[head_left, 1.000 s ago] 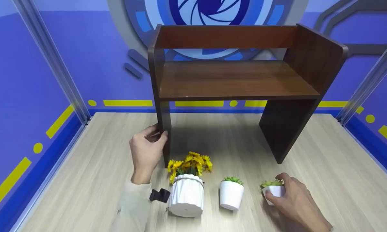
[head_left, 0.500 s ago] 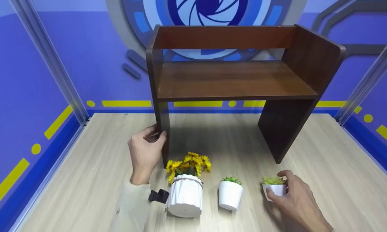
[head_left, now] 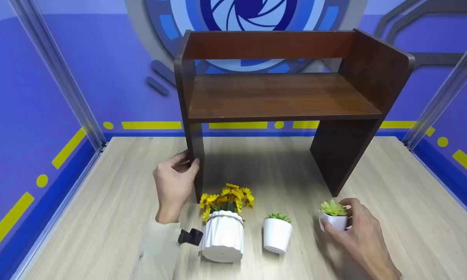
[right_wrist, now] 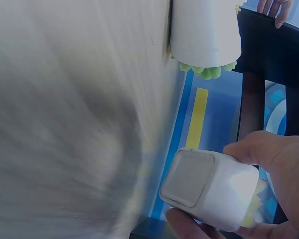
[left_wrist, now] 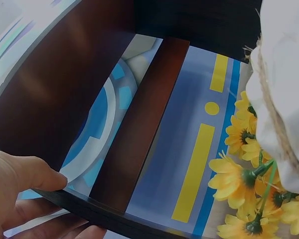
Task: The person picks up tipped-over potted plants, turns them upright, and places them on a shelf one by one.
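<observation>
Gripping the square succulent pot point(head_left: 336, 223) in front of the right panel point(head_left: 344, 155) of the shelf point(head_left: 284, 95), the right hand point(head_left: 362, 233) has raised it slightly, so lifting seems under way, while the left hand point(head_left: 174, 183) pinches the shelf's left panel point(head_left: 197, 142).

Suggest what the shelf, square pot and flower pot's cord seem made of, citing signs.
Shelf: probably wood or wood-effect board, satin; brown grain shows.
Square pot: perhaps ceramic or plastic, glossy white; a bright highlight shows.
Cord: likely jute, matt; frayed fibres.

Soft shadow beneath the shelf point(head_left: 284, 95)
</observation>
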Demonstrator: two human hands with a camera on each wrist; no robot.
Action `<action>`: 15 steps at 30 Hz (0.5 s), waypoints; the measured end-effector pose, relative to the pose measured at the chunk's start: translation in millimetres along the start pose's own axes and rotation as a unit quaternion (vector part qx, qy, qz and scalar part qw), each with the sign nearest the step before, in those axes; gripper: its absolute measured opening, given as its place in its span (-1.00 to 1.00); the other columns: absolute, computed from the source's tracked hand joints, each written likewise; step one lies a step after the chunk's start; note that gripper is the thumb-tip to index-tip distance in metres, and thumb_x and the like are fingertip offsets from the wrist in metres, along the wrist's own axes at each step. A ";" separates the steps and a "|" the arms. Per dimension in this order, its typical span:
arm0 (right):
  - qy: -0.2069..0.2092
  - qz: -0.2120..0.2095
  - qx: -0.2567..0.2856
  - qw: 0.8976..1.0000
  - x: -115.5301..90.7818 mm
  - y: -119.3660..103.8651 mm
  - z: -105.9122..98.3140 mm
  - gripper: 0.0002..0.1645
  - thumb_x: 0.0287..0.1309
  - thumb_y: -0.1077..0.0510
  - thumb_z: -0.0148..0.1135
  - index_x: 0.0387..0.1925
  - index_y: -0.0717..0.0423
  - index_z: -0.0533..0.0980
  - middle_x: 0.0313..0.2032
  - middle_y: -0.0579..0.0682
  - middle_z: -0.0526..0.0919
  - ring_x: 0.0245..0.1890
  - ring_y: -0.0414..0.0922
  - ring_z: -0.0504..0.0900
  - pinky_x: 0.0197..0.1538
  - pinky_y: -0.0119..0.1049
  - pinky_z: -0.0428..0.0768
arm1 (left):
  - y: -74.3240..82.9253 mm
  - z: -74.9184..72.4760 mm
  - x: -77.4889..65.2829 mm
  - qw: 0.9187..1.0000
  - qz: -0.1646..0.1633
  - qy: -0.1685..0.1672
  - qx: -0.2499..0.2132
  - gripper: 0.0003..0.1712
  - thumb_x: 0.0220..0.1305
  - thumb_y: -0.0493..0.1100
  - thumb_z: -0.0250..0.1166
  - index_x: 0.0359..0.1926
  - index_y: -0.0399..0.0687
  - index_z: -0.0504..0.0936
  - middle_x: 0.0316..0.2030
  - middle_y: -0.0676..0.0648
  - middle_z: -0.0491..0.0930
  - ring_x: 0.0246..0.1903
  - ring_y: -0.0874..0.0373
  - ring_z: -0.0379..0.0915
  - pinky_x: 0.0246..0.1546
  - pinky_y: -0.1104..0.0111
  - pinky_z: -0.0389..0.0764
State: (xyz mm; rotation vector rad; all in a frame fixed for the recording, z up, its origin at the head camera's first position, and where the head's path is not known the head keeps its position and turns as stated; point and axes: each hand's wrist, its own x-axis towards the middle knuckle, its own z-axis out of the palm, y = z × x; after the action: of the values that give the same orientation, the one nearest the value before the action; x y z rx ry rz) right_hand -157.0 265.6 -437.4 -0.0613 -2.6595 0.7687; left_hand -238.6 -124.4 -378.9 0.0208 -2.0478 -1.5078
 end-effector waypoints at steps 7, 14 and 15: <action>0.036 -0.020 0.004 0.999 0.0 -2.7 -3.1 -0.27 -0.11 0.00 0.62 0.04 0.23 0.48 -0.28 0.16 0.67 -0.33 -0.03 0.64 -0.44 -0.45 0.50 | -0.6 0.0 -0.8 1.000 -0.001 -0.001 -0.003 -0.70 0.16 -0.26 0.46 -0.05 -0.20 0.80 -0.22 -0.22 0.81 -0.31 -0.02 0.79 -0.34 0.61 0.67; 0.057 -0.019 0.015 0.998 0.9 -8.8 -7.7 -0.25 -0.14 0.04 0.64 0.06 0.25 0.48 -0.23 0.18 0.67 -0.28 0.01 0.67 -0.43 -0.49 0.56 | 0.4 -0.7 -0.6 1.000 -0.003 -0.001 -0.002 -0.69 0.16 -0.26 0.47 -0.04 -0.21 0.80 -0.21 -0.22 0.81 -0.30 -0.02 0.79 -0.32 0.55 0.70; 0.062 -0.021 0.017 0.998 1.0 -9.6 -8.4 -0.25 -0.15 0.05 0.65 0.05 0.24 0.48 -0.23 0.18 0.66 -0.28 0.01 0.67 -0.43 -0.49 0.57 | 0.6 -0.8 -0.6 1.000 -0.005 -0.001 0.000 -0.69 0.16 -0.26 0.47 -0.04 -0.20 0.80 -0.21 -0.22 0.81 -0.30 -0.02 0.79 -0.33 0.54 0.70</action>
State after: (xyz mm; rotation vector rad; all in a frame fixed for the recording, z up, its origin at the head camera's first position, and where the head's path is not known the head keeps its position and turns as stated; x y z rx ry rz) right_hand -154.4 261.8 -425.5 -0.0428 -2.5220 0.7714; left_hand -237.6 -124.6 -378.4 0.0286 -2.0518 -1.5139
